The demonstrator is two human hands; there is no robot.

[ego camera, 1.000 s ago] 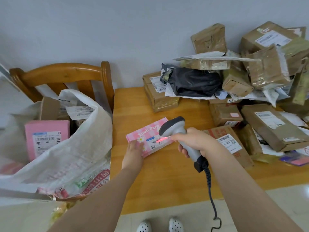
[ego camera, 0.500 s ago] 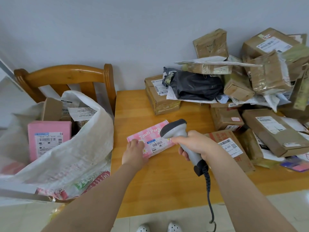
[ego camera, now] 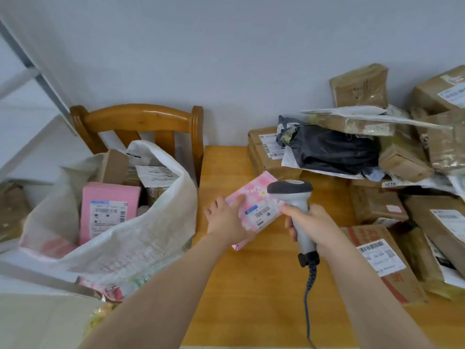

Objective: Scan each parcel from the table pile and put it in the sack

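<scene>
My left hand (ego camera: 225, 220) grips a small pink flowered parcel (ego camera: 254, 205) at its left end and holds it tilted just above the wooden table (ego camera: 251, 285). A white barcode label faces up on the parcel. My right hand (ego camera: 310, 226) grips the grey handheld scanner (ego camera: 293, 197) by its handle, its head right over the parcel's right end. The white woven sack (ego camera: 141, 235) stands open to the left on a chair, with a pink box (ego camera: 108, 210) and brown boxes inside. The parcel pile (ego camera: 377, 159) fills the table's right side.
A wooden chair (ego camera: 141, 122) backs the sack beside the table's left edge. The scanner's coiled cable (ego camera: 308, 298) hangs down over the table's front. A brown box with a red-printed label (ego camera: 382, 260) lies near my right forearm. A grey wall stands behind.
My left hand has lifted the pink parcel off the table and tilted it. The red scan light on its label has gone. The view has tipped upward and leftward.
</scene>
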